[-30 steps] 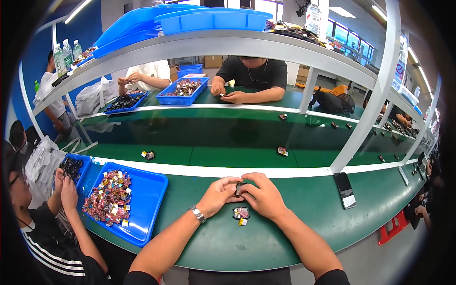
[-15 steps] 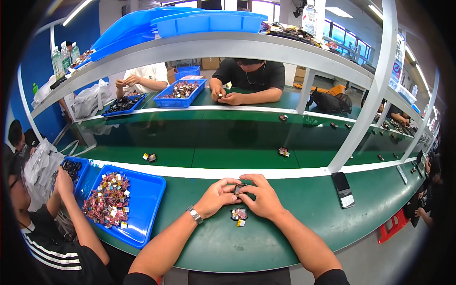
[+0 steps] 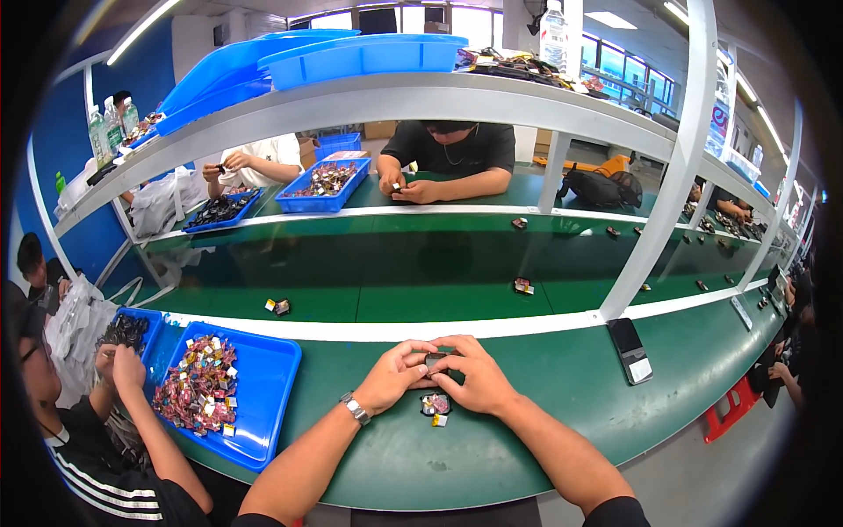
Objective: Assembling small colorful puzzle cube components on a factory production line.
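Both hands meet over the green bench (image 3: pixel 544 439) around a small black casing (image 3: pixel 435 359). My left hand (image 3: pixel 387 379), with a metal-banded watch (image 3: pixel 355 407) at the wrist, pinches its left side. My right hand (image 3: pixel 479 376) has its thumb and fingers closed on the other side, covering part of it. Just below the fingers, on the bench and apart from both hands, lies another small black casing (image 3: pixel 435 404) with a pinkish part inside. A white and yellow piece (image 3: pixel 439 421) sticks out at its near edge.
To the left, a blue tray (image 3: pixel 279 386) holds a heap of small pinkish parts. A co-worker's hands (image 3: pixel 123 367) work beside it over a smaller bin of black pieces. A phone (image 3: pixel 630 351) lies right. Behind a white rail, casings (image 3: pixel 523 286) rest on the green belt (image 3: pixel 421 294).
The view has shifted slightly, so the bench things sit a little lower. Both hands stay closed around the black casing, fingers slightly repositioned. The casing on the bench stays put.
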The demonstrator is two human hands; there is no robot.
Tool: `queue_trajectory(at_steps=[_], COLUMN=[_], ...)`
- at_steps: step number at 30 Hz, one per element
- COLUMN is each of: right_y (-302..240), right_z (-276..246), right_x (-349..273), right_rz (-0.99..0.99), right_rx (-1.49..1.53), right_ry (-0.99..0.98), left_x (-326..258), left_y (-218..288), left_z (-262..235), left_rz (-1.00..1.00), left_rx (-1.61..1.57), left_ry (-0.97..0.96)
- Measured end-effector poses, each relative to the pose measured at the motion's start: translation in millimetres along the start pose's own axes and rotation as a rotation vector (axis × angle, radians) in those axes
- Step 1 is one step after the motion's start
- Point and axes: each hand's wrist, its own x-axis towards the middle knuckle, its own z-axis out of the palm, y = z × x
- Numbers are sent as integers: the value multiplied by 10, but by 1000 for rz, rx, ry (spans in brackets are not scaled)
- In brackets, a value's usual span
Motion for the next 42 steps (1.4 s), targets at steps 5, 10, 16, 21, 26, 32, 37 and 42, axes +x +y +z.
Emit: queue_trajectory(at_steps=[5,10,16,21,26,32,37,42], right_y=[-10,26,12,-9,-10,8,-7,-80], right_z=[64,179,209,215,219,215,222,152], right_x=[3,-22,-28,-23,-20,-23,-27,3], right_rz=[-27,-43,-37,-7,13,19,-9,-88], right_rx=[-56,-121,-101,-28,-9,-20,-44,-42], right_ry=[116,207,232,244,245,250,249,235], left_x=[-7,14,4,1,3,25,26,-11], left_y=[-16,-40,-45,-38,-69,-71,-107,-71], left_z=[-23,-35,-46,-36,-70,-74,-95,-58], left_rz=[-7,8,19,17,24,28,52,60], left_rx=[-52,-98,-113,-114,-103,-101,-120,-123], left_ry=[20,15,8,14,24,17,1,30])
